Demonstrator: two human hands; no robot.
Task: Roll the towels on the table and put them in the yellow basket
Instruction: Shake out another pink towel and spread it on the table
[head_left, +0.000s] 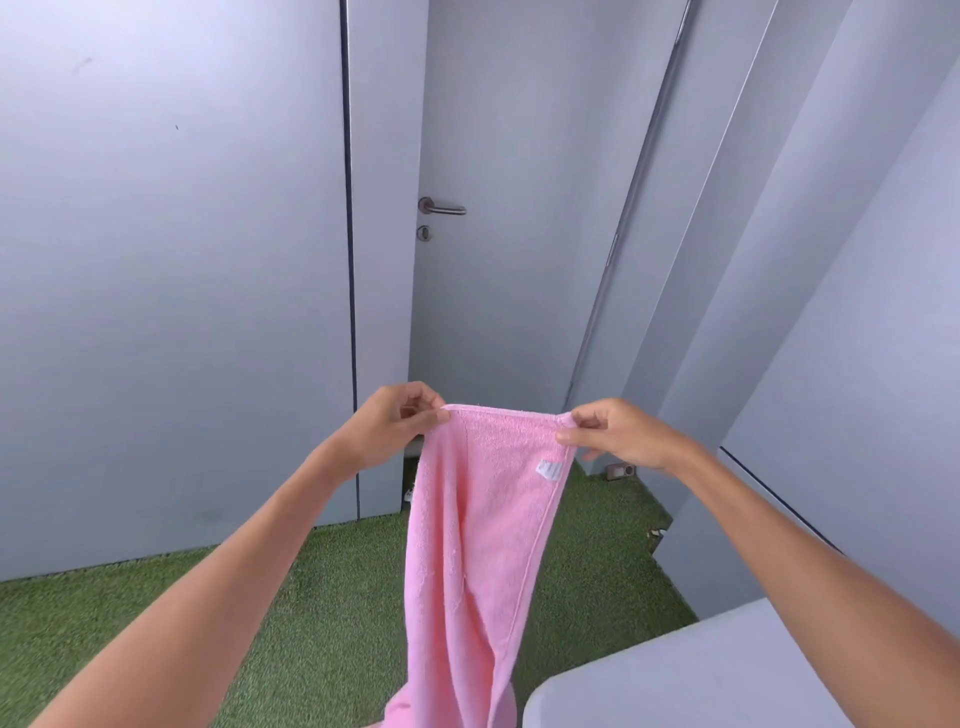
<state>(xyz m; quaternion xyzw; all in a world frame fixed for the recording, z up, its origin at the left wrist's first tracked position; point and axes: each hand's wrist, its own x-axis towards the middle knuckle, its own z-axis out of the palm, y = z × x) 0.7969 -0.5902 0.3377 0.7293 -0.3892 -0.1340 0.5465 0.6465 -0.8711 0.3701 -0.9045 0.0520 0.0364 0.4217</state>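
A pink towel (472, 545) hangs in the air in front of me, stretched along its top edge between both hands. My left hand (395, 421) pinches the top left corner. My right hand (608, 434) pinches the top right corner, just above a small white label (549, 470). The towel's lower end runs out of the frame at the bottom. No yellow basket is in view.
A white table (727, 675) shows its rounded corner at the lower right. Green artificial grass (311, 597) covers the floor. Grey wall panels and a door with a metal handle (441, 208) stand ahead. A small device (621, 472) lies on the floor by the wall.
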